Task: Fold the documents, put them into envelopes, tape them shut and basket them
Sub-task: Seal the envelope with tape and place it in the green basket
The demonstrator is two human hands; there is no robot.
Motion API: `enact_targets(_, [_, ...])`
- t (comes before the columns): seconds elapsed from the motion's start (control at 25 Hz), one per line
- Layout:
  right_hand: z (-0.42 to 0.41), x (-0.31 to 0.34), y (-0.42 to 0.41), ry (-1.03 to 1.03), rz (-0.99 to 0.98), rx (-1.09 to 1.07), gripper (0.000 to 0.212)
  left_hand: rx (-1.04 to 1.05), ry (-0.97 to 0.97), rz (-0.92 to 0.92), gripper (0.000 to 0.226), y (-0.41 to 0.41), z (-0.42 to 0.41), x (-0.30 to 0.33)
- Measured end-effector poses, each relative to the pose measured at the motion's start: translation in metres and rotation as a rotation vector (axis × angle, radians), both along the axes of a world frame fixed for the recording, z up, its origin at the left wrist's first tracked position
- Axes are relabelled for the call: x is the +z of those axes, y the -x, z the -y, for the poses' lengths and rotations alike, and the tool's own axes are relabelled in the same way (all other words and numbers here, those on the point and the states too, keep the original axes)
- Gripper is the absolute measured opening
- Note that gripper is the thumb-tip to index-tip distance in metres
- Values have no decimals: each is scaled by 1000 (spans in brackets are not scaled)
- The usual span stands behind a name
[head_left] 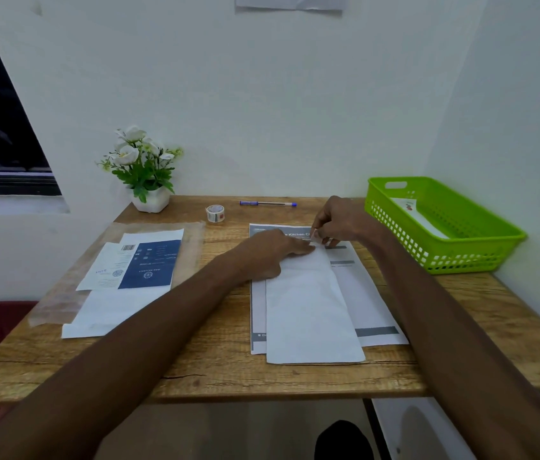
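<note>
Sealing the envelope (311,313), which lies on printed documents (375,293) mid-tabletop (215,356), is best done if its far end is kept pressed flat by the left hand (268,257) while the small tape piece (314,234) pinched by the right hand (338,220) is smoothed across the flap.

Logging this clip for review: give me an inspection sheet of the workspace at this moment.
Surface: wooden table, grain visible.
Job's things: white envelope lying on printed documents; tape roll at the back; green basket at right holding one envelope.
Clutter: pen; flower pot; papers on a plastic sleeve at left.
Grippers: left hand presses the envelope's top; right hand pinches a small piece there, likely tape.
Cables: nothing seen.
Surroundings: white walls, dark window at left.
</note>
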State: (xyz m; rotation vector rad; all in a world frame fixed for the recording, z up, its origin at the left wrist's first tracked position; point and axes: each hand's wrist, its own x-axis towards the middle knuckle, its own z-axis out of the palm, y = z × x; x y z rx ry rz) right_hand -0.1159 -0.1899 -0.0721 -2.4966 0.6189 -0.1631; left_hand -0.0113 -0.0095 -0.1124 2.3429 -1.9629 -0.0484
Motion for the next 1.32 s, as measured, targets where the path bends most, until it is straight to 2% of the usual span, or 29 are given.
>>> enact_targets(0.36, [-5,3,0,196,-45,38,27,27,80,43,83,2,-1,-1])
enact_targets(0.64, [-12,1,-3,380,-28,60,23,28,91,62,82,2,0,-2])
enact_targets(0.84, [-15,0,-2,416,42,84,21,29,90,62,82,2,0,-2])
enact_targets(1.32, [-11,-3,-5,471,-41,96,16,40,89,56,85,3,0,-1])
